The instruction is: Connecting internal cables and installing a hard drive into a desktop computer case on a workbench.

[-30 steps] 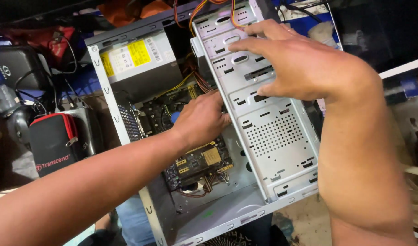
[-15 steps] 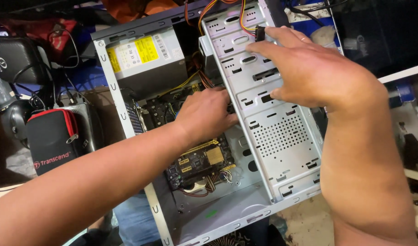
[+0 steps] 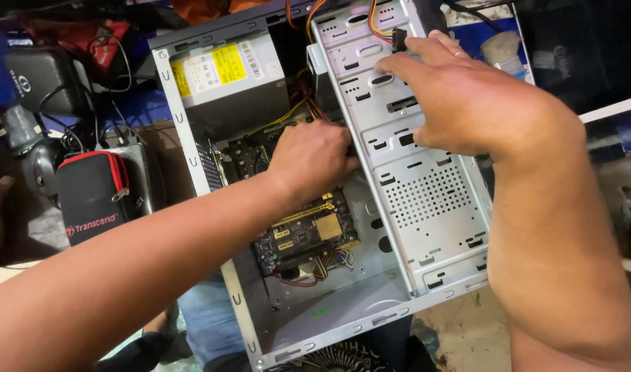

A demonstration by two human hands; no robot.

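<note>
An open computer case is lying across the centre of the frame, side panel off, interior facing up.

Contents, upper left of case: grey power supply with a yellow label, sitting in the corner. Coloured wires are running from the top edge of the frame down past it. Centre of case: motherboard, dark, with a gold square heatsink near its lower middle. Right half of case: perforated metal drive cage, slotted, pale grey, running from upper centre to lower right.

Left hand is reaching in from the lower left, forearm crossing the frame diagonally. Its fingers are curled down into the gap between motherboard and drive cage; fingertips are hidden, so cannot tell whether they are holding anything.

Right hand is coming in from the right edge, resting over the top of the drive cage. Fingers are extended leftward, narrow spread, tips just beside a black connector at the upper cage; contact with it cannot be confirmed. Thumb is pressing on the cage face.

Outside the case, left of frame: a black pouch with red trim, standing just beside the case wall. Above it, a black rounded box with cables trailing over it.
</note>
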